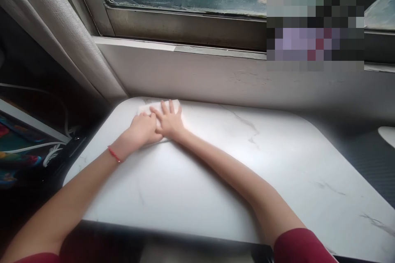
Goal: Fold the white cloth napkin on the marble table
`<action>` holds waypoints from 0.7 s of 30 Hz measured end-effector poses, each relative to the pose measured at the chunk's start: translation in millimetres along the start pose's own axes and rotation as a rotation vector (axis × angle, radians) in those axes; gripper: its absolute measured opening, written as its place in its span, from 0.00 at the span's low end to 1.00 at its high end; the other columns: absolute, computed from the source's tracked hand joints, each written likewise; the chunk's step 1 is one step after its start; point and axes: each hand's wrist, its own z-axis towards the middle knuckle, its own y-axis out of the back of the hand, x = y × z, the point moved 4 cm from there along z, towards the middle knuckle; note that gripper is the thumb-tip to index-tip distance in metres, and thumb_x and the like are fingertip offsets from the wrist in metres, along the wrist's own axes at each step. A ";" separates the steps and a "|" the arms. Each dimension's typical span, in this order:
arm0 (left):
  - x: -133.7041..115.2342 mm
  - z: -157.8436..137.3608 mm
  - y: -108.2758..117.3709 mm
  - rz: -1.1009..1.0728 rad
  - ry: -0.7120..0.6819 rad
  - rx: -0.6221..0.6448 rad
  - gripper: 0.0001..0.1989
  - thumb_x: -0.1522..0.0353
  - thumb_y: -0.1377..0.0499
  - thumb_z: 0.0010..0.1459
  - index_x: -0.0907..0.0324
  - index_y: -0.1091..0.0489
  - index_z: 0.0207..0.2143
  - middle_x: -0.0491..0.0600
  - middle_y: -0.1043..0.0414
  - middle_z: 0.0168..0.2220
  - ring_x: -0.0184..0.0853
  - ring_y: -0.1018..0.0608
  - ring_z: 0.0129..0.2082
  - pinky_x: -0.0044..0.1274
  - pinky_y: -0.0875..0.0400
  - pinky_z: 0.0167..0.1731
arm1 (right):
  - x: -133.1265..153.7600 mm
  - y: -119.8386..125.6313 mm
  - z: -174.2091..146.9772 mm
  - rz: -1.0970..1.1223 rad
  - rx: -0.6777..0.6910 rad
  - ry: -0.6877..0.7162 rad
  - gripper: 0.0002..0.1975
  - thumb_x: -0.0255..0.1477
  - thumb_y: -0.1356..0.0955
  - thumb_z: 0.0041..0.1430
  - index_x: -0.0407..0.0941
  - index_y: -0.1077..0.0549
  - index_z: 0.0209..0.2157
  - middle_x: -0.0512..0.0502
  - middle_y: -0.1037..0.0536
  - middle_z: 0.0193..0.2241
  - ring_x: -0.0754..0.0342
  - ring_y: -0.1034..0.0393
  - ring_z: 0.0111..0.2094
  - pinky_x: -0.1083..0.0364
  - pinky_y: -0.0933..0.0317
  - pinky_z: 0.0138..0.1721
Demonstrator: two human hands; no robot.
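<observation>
A thin white cloth, perhaps a wipe, lies on the white marbled table near its far left corner. My left hand, with a red string bracelet at the wrist, has its fingers curled on the near left part of the cloth. Flat on the cloth's right part is my right hand, fingers spread, pressing down. The two hands touch or nearly touch at the left thumb. Much of the cloth is hidden under them.
A window with a metal frame rises behind the table above a pale wall panel. A light curtain hangs at the left. White cables and a colourful fabric are at the lower left. A pixelated patch covers the upper right.
</observation>
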 end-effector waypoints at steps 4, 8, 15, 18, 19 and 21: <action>10.7 3.6 -3.3 -0.010 0.055 -0.054 0.31 0.61 0.47 0.60 0.75 0.37 0.59 0.67 0.27 0.51 0.49 0.25 0.52 0.30 0.31 0.47 | 0.9 -7.3 21.0 0.016 -0.024 0.059 0.33 0.47 0.43 0.67 0.54 0.46 0.70 0.36 0.53 0.72 0.28 0.65 0.71 0.26 0.61 0.61; 15.1 2.9 -7.2 0.030 0.125 -0.068 0.32 0.61 0.49 0.62 0.77 0.39 0.62 0.69 0.27 0.53 0.51 0.27 0.56 0.32 0.32 0.48 | 7.5 -9.9 38.6 0.012 -0.025 0.171 0.31 0.47 0.41 0.67 0.54 0.44 0.69 0.35 0.52 0.71 0.28 0.63 0.70 0.27 0.58 0.61; 28.1 -19.2 -17.7 0.076 0.254 -0.155 0.29 0.60 0.51 0.64 0.78 0.34 0.55 0.72 0.25 0.47 0.53 0.22 0.47 0.32 0.32 0.41 | 36.0 -3.1 45.7 0.013 0.045 0.298 0.31 0.47 0.41 0.69 0.54 0.45 0.69 0.37 0.53 0.72 0.31 0.64 0.71 0.28 0.59 0.63; 31.5 -58.0 -30.1 0.079 0.300 -0.202 0.28 0.61 0.52 0.63 0.78 0.32 0.52 0.71 0.24 0.42 0.51 0.21 0.40 0.30 0.32 0.34 | 62.2 0.1 22.5 0.035 0.063 0.321 0.33 0.48 0.41 0.68 0.53 0.47 0.70 0.36 0.53 0.72 0.30 0.65 0.71 0.26 0.63 0.63; 31.6 -75.6 -35.9 0.093 0.299 -0.222 0.27 0.61 0.52 0.62 0.78 0.31 0.50 0.71 0.24 0.41 0.52 0.21 0.38 0.30 0.32 0.33 | 73.7 0.6 10.7 0.046 0.068 0.343 0.33 0.49 0.41 0.68 0.53 0.48 0.70 0.35 0.54 0.72 0.29 0.65 0.71 0.25 0.63 0.63; 31.0 -114.4 -49.7 0.135 0.271 -0.261 0.26 0.60 0.53 0.62 0.76 0.29 0.44 0.70 0.25 0.37 0.51 0.21 0.35 0.31 0.32 0.32 | 99.1 1.0 -16.4 0.071 0.073 0.408 0.35 0.50 0.42 0.68 0.53 0.49 0.71 0.34 0.55 0.72 0.28 0.66 0.71 0.23 0.64 0.63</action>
